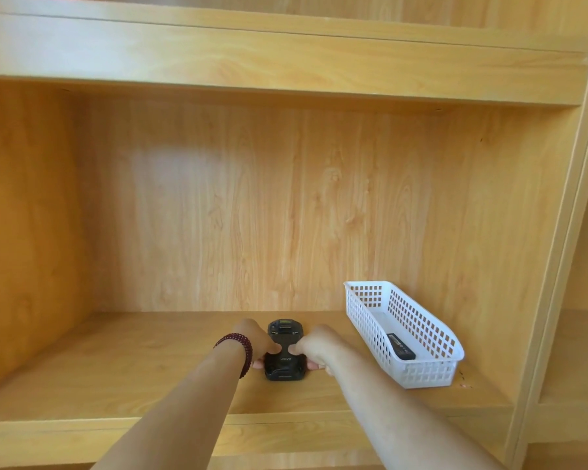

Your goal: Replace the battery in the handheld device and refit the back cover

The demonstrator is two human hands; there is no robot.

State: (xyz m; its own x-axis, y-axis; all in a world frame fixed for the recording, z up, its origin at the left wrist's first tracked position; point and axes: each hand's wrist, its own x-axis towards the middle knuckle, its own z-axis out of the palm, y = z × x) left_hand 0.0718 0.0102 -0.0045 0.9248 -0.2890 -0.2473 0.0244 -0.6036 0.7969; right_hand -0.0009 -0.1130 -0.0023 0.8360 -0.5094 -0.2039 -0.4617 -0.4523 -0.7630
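Note:
A black handheld device lies back side up on the wooden shelf, its printed back cover facing me. My left hand grips its left side, thumb pressed on the cover. My right hand holds the right side the same way, thumb on the cover and fingers under the edge. A dark red bead bracelet circles my left wrist. A flat black battery lies inside the white basket to the right.
The wooden shelf is deep, with a back panel, a left side wall and another shelf board overhead. The white lattice basket stands at the right, close to the cabinet's upright. A second compartment shows at the far right.

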